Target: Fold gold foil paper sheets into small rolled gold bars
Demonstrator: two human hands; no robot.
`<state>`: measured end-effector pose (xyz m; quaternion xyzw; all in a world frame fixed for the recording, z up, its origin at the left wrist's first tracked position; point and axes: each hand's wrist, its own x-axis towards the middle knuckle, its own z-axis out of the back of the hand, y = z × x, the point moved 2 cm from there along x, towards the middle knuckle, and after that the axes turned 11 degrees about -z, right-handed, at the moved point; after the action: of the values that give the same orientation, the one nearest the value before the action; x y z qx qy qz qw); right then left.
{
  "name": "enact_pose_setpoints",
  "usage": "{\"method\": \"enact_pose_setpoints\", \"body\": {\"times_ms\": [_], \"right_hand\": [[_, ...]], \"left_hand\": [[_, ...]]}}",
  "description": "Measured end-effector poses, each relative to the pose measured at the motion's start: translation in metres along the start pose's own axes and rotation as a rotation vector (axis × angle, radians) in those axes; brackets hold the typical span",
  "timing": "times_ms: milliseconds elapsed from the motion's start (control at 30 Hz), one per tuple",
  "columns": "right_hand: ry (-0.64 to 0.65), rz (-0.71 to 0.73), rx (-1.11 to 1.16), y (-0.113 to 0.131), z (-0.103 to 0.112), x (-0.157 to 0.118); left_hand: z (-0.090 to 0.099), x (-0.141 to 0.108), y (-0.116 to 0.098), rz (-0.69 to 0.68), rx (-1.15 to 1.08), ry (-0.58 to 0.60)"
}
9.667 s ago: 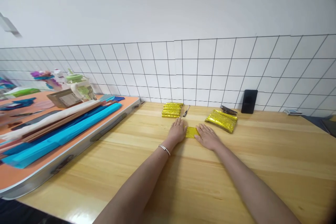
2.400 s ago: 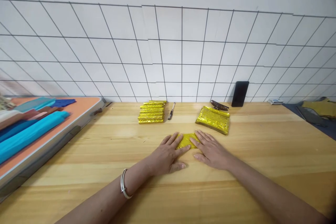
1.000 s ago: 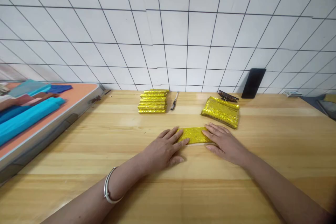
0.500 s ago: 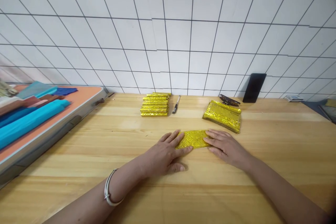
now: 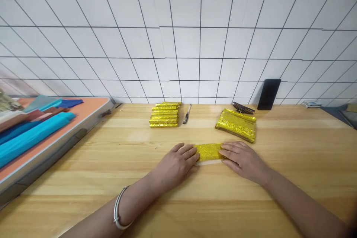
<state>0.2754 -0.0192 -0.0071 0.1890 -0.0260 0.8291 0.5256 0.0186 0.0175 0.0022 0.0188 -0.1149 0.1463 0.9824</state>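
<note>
Your left hand (image 5: 175,167) and right hand (image 5: 245,161) rest at either end of the gold foil strip (image 5: 209,151), which lies on the table (image 5: 134,200) in front of the stacked foil (image 5: 237,124). Your left fingers are bunched narrow, your right ones a little spread. If you press unevenly, the strip could skew or crease; if your fingertips drag outward, the thin foil might tear.

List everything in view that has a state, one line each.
Gold sheet: flat, under both hands' fingers
Left hand: on its left end
Right hand: on its right end
Ridged gold pieces: grouped
Gold pile: stacked flat
Pen: lying down
Phone: propped against wall, screen dark
Turquoise material: bundled lengthwise
</note>
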Motion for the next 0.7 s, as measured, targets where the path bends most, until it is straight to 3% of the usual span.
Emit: {"method": "enact_pose_setpoints", "body": {"times_ms": [367,700], "right_hand": [[-0.083,0.006,0.092,-0.0013,0.0009,-0.0015],[-0.090,-0.171,0.380,0.0018,0.0031,0.0019]], "left_hand": [[0.0017,-0.0017,0.0003,0.079,-0.192,-0.069],[0.0093,-0.0027,0.0031,0.389,-0.452,-0.187]]}}
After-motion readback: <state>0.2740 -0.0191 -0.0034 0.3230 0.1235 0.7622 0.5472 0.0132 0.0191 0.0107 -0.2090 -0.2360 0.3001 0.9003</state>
